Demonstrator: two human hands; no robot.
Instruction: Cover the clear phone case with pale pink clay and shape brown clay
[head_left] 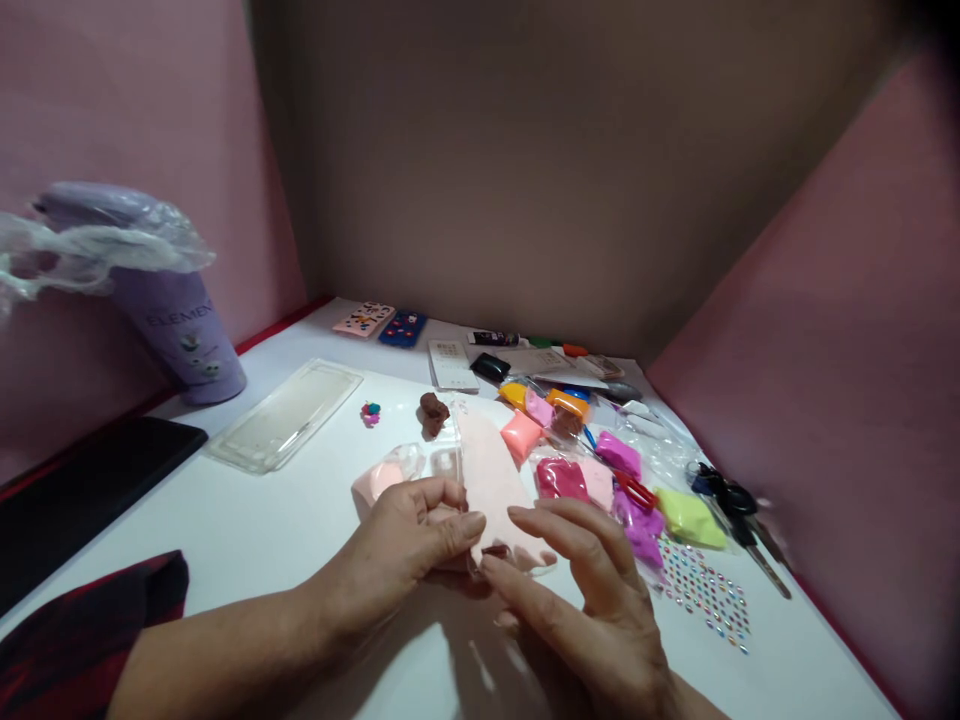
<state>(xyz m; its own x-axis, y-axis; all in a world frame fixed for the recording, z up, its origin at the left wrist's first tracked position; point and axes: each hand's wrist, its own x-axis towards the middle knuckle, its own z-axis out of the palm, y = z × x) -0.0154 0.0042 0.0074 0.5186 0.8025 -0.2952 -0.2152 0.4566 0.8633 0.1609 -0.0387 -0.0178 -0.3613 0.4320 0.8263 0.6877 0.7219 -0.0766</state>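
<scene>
My left hand [412,535] grips the near left edge of a clear phone case whose surface carries a layer of pale pink clay [491,465]. Its thumb lies on top and the other fingers curl beneath. A small brown clay piece [495,551] sits at the near end of the pink layer. My right hand [592,590] has its fingers stretched out and apart, the index fingertip at that brown piece. A brown clay lump [433,414] rests just beyond the case. Left of the case lies a packet of pale pink clay [386,476].
Colourful clay packets [562,480] crowd the right side, near a gem sticker sheet [705,590] and scissors [739,510]. Leftward lie an empty clear case [285,415], a black phone [97,490] and a purple tumbler [180,330]. Two decorated cards [403,327] sit at the back.
</scene>
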